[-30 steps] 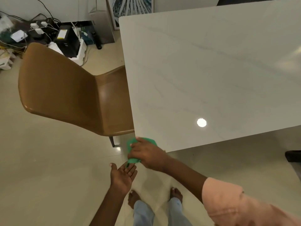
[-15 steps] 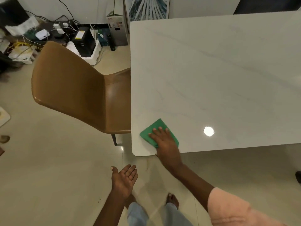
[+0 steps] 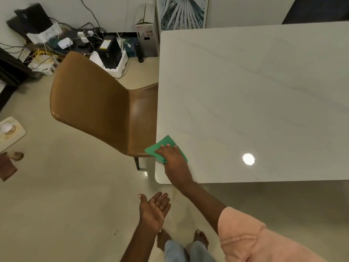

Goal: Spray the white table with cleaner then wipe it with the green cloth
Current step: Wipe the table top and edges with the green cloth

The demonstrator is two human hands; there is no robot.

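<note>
Right hand (image 3: 174, 161) flat, fingers straight, pressing folded green cloth (image 3: 164, 148) onto glossy white marble-look table (image 3: 255, 95) at its near-left edge beside tan leather chair (image 3: 98, 106). Left hand (image 3: 154, 209) empty, palm up. Wiping step, probably; next, strokes across unwiped top.

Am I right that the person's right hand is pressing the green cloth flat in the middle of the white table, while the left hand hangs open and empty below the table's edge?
Not quite. In the head view the right hand presses the green cloth flat near the white table's near left corner, at its left edge, not in the middle. The rest holds: the left hand hangs open, palm up and empty, below the edge.
</note>
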